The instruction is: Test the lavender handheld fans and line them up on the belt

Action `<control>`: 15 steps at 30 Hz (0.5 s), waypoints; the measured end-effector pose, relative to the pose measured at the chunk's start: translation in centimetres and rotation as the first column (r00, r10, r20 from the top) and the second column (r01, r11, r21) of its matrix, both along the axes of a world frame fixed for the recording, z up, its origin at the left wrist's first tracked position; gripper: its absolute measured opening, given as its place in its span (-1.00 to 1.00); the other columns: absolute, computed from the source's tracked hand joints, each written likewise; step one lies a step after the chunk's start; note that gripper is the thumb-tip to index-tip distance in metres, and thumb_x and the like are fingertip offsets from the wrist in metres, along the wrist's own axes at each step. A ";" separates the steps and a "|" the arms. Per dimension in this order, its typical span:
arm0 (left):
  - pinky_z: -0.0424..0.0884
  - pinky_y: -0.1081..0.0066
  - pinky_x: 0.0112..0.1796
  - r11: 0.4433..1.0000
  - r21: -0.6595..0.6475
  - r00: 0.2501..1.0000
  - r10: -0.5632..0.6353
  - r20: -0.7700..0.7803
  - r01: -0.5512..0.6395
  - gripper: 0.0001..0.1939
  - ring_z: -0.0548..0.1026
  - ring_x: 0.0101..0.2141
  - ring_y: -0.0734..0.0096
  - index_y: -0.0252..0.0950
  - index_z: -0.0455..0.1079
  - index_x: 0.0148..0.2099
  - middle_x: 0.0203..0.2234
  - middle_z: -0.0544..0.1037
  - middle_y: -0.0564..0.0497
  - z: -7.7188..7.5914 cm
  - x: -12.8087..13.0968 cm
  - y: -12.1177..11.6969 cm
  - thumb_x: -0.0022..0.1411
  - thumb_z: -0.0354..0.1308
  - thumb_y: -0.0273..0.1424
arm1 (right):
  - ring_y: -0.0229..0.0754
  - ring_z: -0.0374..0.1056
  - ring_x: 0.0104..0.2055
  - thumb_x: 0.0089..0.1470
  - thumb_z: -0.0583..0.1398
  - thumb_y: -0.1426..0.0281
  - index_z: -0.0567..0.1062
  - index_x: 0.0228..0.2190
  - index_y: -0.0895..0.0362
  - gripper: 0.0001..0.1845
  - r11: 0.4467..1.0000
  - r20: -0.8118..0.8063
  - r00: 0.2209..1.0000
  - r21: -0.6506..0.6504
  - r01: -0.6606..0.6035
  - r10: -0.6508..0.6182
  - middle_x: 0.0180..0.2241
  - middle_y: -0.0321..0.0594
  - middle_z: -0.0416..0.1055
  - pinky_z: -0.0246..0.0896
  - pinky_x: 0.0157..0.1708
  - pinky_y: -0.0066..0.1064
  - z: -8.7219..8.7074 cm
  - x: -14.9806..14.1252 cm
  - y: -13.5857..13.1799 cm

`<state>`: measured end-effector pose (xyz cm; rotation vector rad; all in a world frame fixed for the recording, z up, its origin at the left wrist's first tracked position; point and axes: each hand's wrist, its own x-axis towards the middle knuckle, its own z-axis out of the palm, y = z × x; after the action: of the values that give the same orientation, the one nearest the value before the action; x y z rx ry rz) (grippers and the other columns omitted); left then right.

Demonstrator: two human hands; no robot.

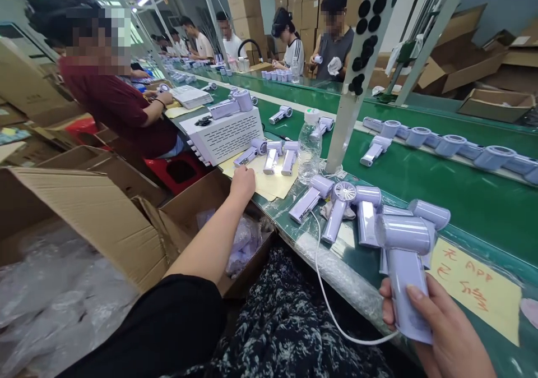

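My right hand (441, 325) is wrapped round the handle of a lilac handheld fan (406, 271), its round head up. A white cable (323, 294) loops from near the bottom of that fan to the table edge. My left hand (244, 181) reaches out to the table edge with curled fingers, beside a lilac fan (247, 155) on yellow paper (269, 186); whatever its fingers hold is hidden. Two more fans (273, 159) lie on that paper. Between my hands several fans lie in a row, one with its white grille (344, 192) facing up.
A clear bottle (310, 148) stands by a metal post (347, 120). Behind my left hand sits a vented white box (227, 134). A green conveyor (328, 184) carries fans. Open cartons (96, 221) with plastic bags are at left. A handwritten yellow note (474, 288) lies right. Co-workers sit along the line.
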<state>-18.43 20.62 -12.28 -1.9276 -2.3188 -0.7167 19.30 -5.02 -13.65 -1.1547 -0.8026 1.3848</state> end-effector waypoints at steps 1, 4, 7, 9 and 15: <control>0.38 0.05 0.09 1.000 -0.007 1.000 -0.009 0.006 0.009 -0.77 0.44 0.03 0.18 -0.36 0.44 -0.07 -0.04 0.50 -0.10 0.1 -0.1 0.0 0.37 0.17 -0.28 | -0.15 0.45 -0.49 0.07 0.40 0.14 0.48 -0.23 0.10 -0.64 1.000 -0.012 1.000 0.017 -0.013 0.013 -0.33 -0.14 0.55 0.46 -0.49 -0.36 0.2 -0.3 0.0; 0.37 0.11 0.06 1.000 -0.005 0.998 -0.027 0.055 0.028 -0.92 0.46 -0.02 0.15 -0.38 0.42 -0.22 -0.15 0.52 -0.14 1.3 0.0 -0.1 0.32 0.14 -0.45 | -0.19 0.45 -0.50 0.09 0.39 0.14 0.44 -0.19 0.11 -0.61 0.998 -0.048 0.998 0.063 -0.028 0.031 -0.34 -0.15 0.55 0.41 -0.49 -0.40 1.1 -1.2 -0.1; 0.35 0.16 0.03 0.998 0.056 0.993 -0.034 0.116 0.027 -0.96 0.44 -0.04 0.07 -0.35 0.37 -0.28 -0.18 0.50 -0.20 3.0 2.0 -1.5 0.25 0.12 -0.52 | -0.22 0.43 -0.53 0.09 0.38 0.09 0.40 -0.20 0.11 -0.56 0.996 -0.070 0.997 0.085 -0.020 0.026 -0.37 -0.17 0.53 0.36 -0.52 -0.42 1.8 -2.0 -0.3; 0.37 0.23 -0.02 0.989 0.127 0.978 -0.095 0.188 0.071 -0.95 0.44 -0.10 0.15 -0.32 0.37 -0.22 -0.19 0.49 -0.14 3.8 5.1 -4.3 0.29 0.11 -0.45 | -0.24 0.43 -0.53 0.10 0.37 0.10 0.38 -0.20 0.10 -0.58 0.994 -0.068 0.996 0.103 -0.048 0.055 -0.35 -0.19 0.52 0.35 -0.52 -0.42 1.9 -2.2 -0.4; 0.30 0.39 -0.34 0.639 0.387 0.169 -0.633 0.755 0.665 -0.80 0.38 -0.42 0.42 -0.28 0.50 -0.42 -0.51 0.44 0.05 4.0 17.4 -16.8 0.09 0.39 -0.28 | -0.18 0.44 -0.36 0.09 0.36 0.24 0.23 0.08 -0.02 -0.40 0.987 0.151 0.988 0.156 -0.043 0.019 -0.17 -0.24 0.45 0.43 -0.31 -0.29 1.2 -2.8 -0.8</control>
<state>-1.00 3.85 -8.25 -3.1259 -1.4757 -2.1789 16.48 -5.77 -12.43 -1.1342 -1.0232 1.2456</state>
